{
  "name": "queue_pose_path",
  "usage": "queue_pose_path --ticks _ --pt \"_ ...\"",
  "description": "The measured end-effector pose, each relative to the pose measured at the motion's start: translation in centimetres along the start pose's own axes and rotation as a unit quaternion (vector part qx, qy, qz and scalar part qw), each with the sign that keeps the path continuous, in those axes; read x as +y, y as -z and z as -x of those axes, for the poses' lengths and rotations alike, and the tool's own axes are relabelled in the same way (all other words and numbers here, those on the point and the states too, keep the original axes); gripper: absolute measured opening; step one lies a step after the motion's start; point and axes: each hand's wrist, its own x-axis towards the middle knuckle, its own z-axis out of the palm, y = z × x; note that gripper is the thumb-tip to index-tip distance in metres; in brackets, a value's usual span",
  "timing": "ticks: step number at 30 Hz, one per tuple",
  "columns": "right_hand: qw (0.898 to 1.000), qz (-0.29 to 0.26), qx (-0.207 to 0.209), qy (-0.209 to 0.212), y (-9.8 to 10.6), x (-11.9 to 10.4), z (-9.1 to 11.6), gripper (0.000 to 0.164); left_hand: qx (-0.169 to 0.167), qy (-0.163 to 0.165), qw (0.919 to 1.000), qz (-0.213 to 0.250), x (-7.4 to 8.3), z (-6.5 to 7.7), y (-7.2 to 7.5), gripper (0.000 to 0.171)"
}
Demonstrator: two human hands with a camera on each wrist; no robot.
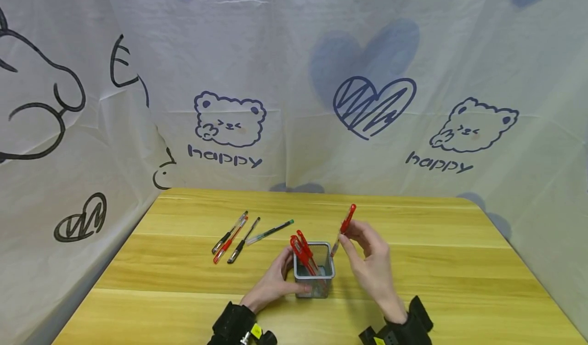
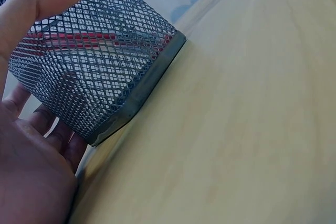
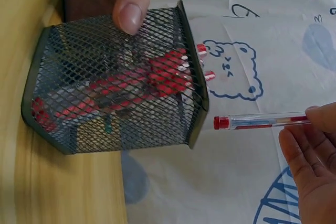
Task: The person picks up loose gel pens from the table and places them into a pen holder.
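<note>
A black mesh pen holder [image 1: 319, 288] stands on the table with red-capped pens [image 1: 301, 252] leaning inside it. My left hand [image 1: 272, 286] grips it from the left, thumb [image 3: 130, 17] on one mesh wall and fingers around another. My right hand [image 1: 374, 261] pinches a red gel pen [image 1: 347, 219] between thumb and fingers. Its red cap points up and away. In the right wrist view the pen's red end [image 3: 221, 123] is just outside the holder's rim [image 3: 195, 85], apart from it.
Left of the holder lie loose pens: two black pens [image 1: 236, 251], a red pen [image 1: 224, 246] between them, and a green-tipped pen [image 1: 271, 231] nearest the holder. Behind the wooden table [image 1: 436, 268] hangs a white cloth [image 1: 298, 146] with drawings.
</note>
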Motion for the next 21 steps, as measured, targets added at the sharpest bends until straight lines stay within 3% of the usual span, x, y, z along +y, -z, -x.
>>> queue_pose_path --ticks 10,13,14,17,20,21 --pt "0.999 0.024 -0.024 0.016 -1.2 0.7 0.8 0.035 0.004 0.005 1.0000 -0.006 0.0 0.0 -0.1 0.095" --pt "0.998 0.048 -0.041 0.030 -1.7 5.1 2.7 0.036 0.006 0.002 0.9999 -0.008 0.0 0.0 -0.1 0.094" --pt "0.997 0.051 -0.050 0.032 -1.7 5.3 2.9 0.035 0.006 0.001 0.9999 -0.009 0.0 0.0 -0.1 0.093" --pt "0.995 0.070 -0.062 0.026 -2.0 4.5 2.8 0.035 0.006 -0.002 0.9999 -0.011 0.0 0.0 -0.1 0.092" --pt "0.994 0.083 -0.070 -0.002 -1.9 0.3 1.3 0.032 0.006 -0.003 0.9999 -0.014 0.0 0.0 -0.1 0.092" --pt "0.994 0.088 -0.069 -0.012 -1.9 0.2 1.3 0.033 0.006 -0.003 0.9999 -0.015 0.0 0.0 -0.1 0.092"
